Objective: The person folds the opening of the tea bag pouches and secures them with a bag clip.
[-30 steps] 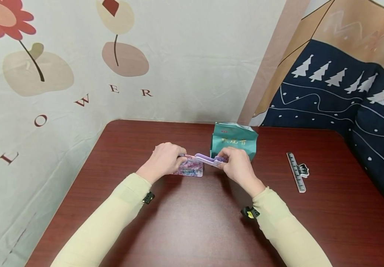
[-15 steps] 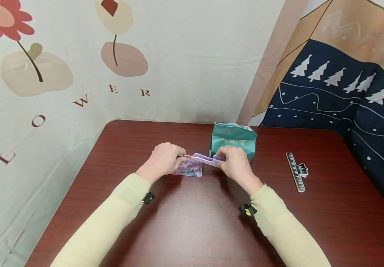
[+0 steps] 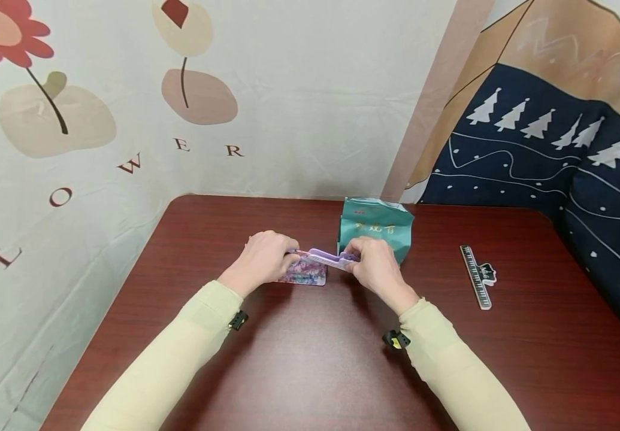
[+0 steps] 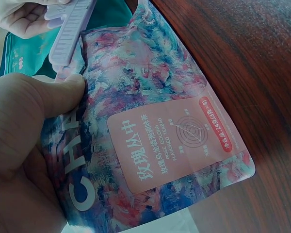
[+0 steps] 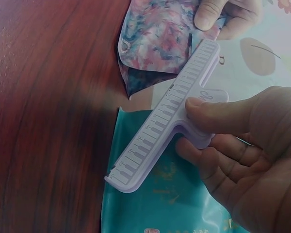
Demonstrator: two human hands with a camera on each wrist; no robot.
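My left hand [image 3: 265, 256] grips the top edge of a pink-and-blue tea bag pouch [image 3: 307, 273], its thumb lying across the front in the left wrist view. The pouch label [image 4: 169, 141] reads rose oolong flavored teabag. Between thumb and fingers, my right hand [image 3: 377, 266] pinches the grips of a light purple sealing clip [image 5: 160, 116] with a piano-key print. One end of this clip overlaps the pouch's upper edge beside the left fingers. Whether its jaws clamp the pouch I cannot tell.
A green foil tea bag [image 3: 377, 224] stands just behind the right hand. To the right, a black-and-white piano-key clip [image 3: 477, 278] lies on the dark red wooden table [image 3: 310, 353]. A printed cloth [image 3: 315, 120] hangs along the table's back edge.
My right hand and the purple clip have shifted slightly left, towards the pouch. The left hand keeps its grip with hardly any movement. The head view has turned a little.
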